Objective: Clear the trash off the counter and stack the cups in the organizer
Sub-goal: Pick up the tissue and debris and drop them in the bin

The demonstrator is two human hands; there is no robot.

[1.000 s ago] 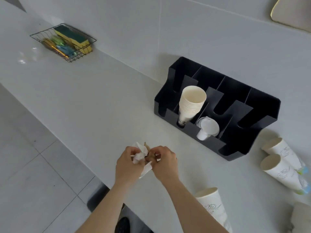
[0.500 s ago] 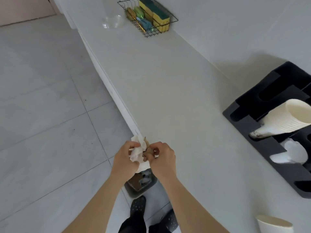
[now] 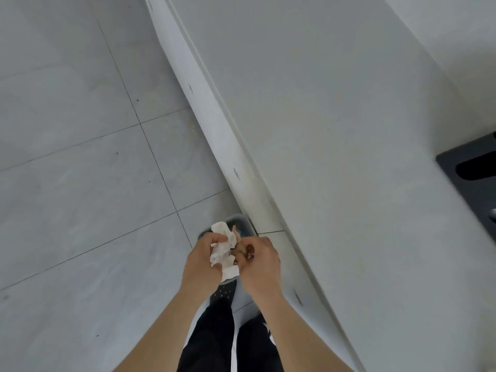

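Note:
Both hands hold a wad of trash between them: crumpled white tissue (image 3: pixel 224 249) with a brown scrap (image 3: pixel 239 247) tucked in it. My left hand (image 3: pixel 204 257) grips the white tissue. My right hand (image 3: pixel 261 260) pinches the brown scrap. The wad hangs off the counter, over the floor, directly above a grey bin (image 3: pixel 239 224) whose rim shows just beyond my fingers. A corner of the black organizer (image 3: pixel 472 173) shows at the right edge on the white counter (image 3: pixel 335 130). No cups are in view.
The counter's front edge (image 3: pixel 214 124) runs diagonally from top centre to bottom right. Grey floor tiles (image 3: pixel 80 157) fill the left. My legs in dark trousers and a dark shoe (image 3: pixel 224 294) are below my hands.
The view has swung left and down, away from the counter. My hands carried the wad from above the counter edge to over the bin on the floor. The cups and wire basket have left the view.

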